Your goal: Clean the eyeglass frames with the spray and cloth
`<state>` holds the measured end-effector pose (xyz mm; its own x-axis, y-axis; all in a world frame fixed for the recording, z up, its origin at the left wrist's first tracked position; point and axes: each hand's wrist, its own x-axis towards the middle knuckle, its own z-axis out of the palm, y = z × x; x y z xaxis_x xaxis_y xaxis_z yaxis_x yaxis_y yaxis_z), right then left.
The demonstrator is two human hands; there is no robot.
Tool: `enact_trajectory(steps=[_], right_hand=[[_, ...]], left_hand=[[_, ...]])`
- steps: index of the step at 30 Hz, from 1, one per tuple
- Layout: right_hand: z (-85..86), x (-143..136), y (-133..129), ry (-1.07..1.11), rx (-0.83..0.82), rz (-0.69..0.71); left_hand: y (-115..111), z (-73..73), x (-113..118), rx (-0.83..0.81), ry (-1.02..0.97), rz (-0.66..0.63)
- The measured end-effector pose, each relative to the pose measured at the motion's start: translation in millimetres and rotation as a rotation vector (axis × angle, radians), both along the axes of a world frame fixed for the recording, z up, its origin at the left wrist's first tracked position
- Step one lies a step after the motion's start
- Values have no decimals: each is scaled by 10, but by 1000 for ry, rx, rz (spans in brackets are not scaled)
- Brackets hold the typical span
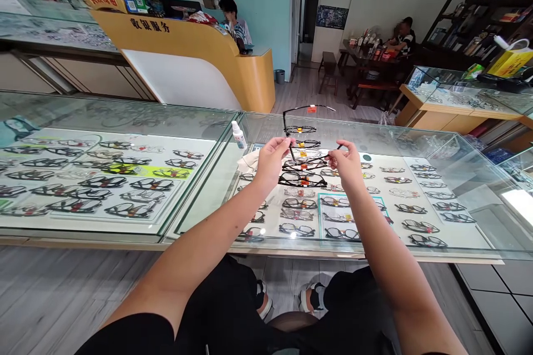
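Note:
Over the glass display case, a dark pair of glasses with a red tag on one temple is held up. My left hand pinches it near the frame, fingers closed. To the right, my right hand has its fingers closed on a thin dark temple; which pair this belongs to is unclear. Beneath my hands, black glasses and several more pairs are arranged in rows. Just left of my left hand are a pale cloth and a small white spray bottle.
A yellow counter stands beyond the case, with a person behind it. Another person sits at a dark table farther right. A second glass case is at the right. A stool stands at the back.

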<state>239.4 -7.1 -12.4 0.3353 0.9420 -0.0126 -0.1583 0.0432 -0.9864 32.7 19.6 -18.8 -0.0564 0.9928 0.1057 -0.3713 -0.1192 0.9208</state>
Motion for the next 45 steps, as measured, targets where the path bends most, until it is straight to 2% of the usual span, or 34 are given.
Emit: enact_trajectory(steps=[4, 10, 13, 15, 16, 17, 19, 21, 23, 28, 31, 33, 34, 37, 39, 41, 43, 45], right_hand=[[8, -21, 1, 83, -44, 17], [-10, 1, -31, -138, 8, 96], [-24, 27, -54, -355, 120, -47], [-24, 19, -83, -546, 241, -180], [-22, 4, -102, -634, 308, -201], [-20, -18, -122, -706, 375, -179], [-23, -77, -159, -793, 474, -47], [-38, -141, -185, -827, 508, 103], [-65, -190, -197, -834, 510, 194], [-115, -219, -191, -790, 506, 280], [-110, -203, -185, -748, 511, 301], [-104, -183, -180, -722, 511, 302], [-103, -170, -176, -715, 507, 299], [-95, -123, -167, -700, 486, 269], [-83, -91, -164, -695, 465, 240], [-64, -63, -163, -690, 444, 216], [-46, -43, -161, -686, 423, 203], [-35, -31, -159, -682, 403, 201]], left_hand=[[44, -20, -18, -1, -78, 61], [29, 4, -23, 79, -37, 39], [19, 8, -13, 122, -10, 37], [4, -2, 0, 152, 48, 45], [-7, -8, 7, 168, 85, 42], [-21, -14, 15, 183, 122, 34], [-57, -21, 32, 207, 178, 2], [-95, -19, 48, 215, 196, -46], [-127, -12, 59, 218, 196, -104], [-162, 2, 57, 216, 210, -223], [-179, 41, 29, 301, 326, -253], [-177, 93, -10, 442, 502, -184], [-163, 122, -40, 520, 600, -103], [-34, 180, -196, 638, 793, 273], [130, 164, -353, 569, 787, 508], [331, 94, -531, 411, 691, 665], [535, -19, -702, 214, 599, 738], [710, -151, -838, 68, 524, 683]])
